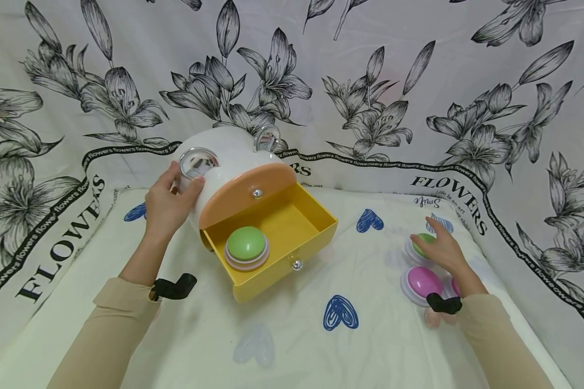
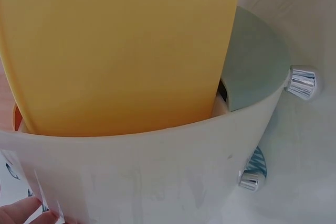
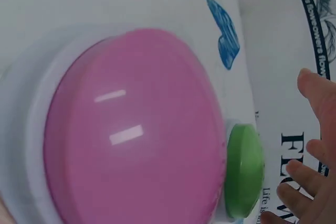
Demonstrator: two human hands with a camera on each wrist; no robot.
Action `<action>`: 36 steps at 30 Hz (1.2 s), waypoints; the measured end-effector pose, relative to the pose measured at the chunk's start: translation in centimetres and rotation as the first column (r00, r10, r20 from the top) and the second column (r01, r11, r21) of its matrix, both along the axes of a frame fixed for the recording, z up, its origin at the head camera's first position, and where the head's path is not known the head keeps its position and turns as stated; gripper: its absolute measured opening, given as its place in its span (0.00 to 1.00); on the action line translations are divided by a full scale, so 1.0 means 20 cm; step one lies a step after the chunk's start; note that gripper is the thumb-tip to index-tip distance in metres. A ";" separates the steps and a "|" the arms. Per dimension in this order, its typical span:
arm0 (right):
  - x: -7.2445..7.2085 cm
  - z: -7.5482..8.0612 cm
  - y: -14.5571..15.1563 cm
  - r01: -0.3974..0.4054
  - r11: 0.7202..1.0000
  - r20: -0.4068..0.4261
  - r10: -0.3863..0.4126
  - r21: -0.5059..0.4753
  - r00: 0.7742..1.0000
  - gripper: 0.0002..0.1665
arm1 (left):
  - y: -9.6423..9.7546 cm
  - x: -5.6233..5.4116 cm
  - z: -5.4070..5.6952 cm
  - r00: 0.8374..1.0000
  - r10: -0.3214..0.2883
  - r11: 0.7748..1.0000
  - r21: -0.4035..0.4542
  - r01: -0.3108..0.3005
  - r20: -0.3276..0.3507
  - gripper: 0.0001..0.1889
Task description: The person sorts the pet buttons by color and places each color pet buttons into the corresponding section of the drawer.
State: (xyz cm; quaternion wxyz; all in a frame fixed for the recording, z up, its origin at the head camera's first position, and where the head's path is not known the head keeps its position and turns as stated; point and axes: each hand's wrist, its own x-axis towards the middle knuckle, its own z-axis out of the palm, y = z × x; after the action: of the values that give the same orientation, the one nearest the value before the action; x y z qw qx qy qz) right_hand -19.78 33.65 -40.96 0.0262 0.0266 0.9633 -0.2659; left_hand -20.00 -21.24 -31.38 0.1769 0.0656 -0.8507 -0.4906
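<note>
A white, rounded drawer box [image 1: 229, 154] with an orange front panel [image 1: 248, 189] stands tilted on the cloth, its yellow drawer [image 1: 292, 227] pulled out. Inside the drawer lies a green dome-topped push button [image 1: 246, 244]. My left hand [image 1: 171, 202] grips the box's left side by the round shiny ear [image 1: 198, 162], thumb in front; the left wrist view catches only its fingertips [image 2: 26, 211]. Over another green push button [image 1: 424, 244] hovers my right hand [image 1: 440, 246], fingers spread and holding nothing. That button [image 3: 244, 171] shows apart from the fingers in the right wrist view.
Nearer me on the right lie a pink push button [image 1: 424, 282] and another pink one [image 1: 455, 286], partly hidden by the right wrist. A silver knob [image 1: 297, 265] juts from the drawer front. Behind hangs a flower-printed curtain [image 1: 370, 124].
</note>
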 end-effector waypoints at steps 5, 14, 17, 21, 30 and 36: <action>0.02 -0.06 0.07 -0.015 1.000 0.051 0.015 0.007 0.999 0.56 | 0.00 0.00 0.00 1.000 0.002 1.000 -0.001 -0.002 0.004 0.38; 0.03 -0.12 0.10 0.020 0.999 0.138 -0.026 0.040 0.990 0.59 | 0.00 -0.01 -0.01 1.000 0.002 1.000 -0.004 -0.002 0.002 0.38; 0.04 -0.13 0.10 0.045 0.998 0.173 -0.051 0.041 0.984 0.60 | 0.00 -0.01 -0.01 1.000 0.001 1.000 -0.007 -0.001 0.002 0.38; 0.04 -0.15 0.11 0.064 0.997 0.202 -0.073 0.050 0.977 0.61 | 0.00 -0.01 -0.01 1.000 0.003 1.000 -0.009 -0.003 0.002 0.38; 0.05 -0.17 0.11 0.090 0.993 0.146 -0.100 0.074 0.984 0.58 | 0.00 0.00 0.00 1.000 0.006 1.000 -0.007 -0.006 0.009 0.38; 0.06 -0.17 0.10 0.110 0.991 0.102 -0.118 0.079 0.988 0.57 | 0.00 0.00 0.00 1.000 0.007 1.000 -0.008 -0.007 0.011 0.38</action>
State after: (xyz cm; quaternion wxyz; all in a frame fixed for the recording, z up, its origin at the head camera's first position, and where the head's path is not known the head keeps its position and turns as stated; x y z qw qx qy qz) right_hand -18.55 35.64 -44.33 0.0615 0.0967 0.9665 -0.2295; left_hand -19.98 -21.30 -31.46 0.1741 0.0708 -0.8535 -0.4860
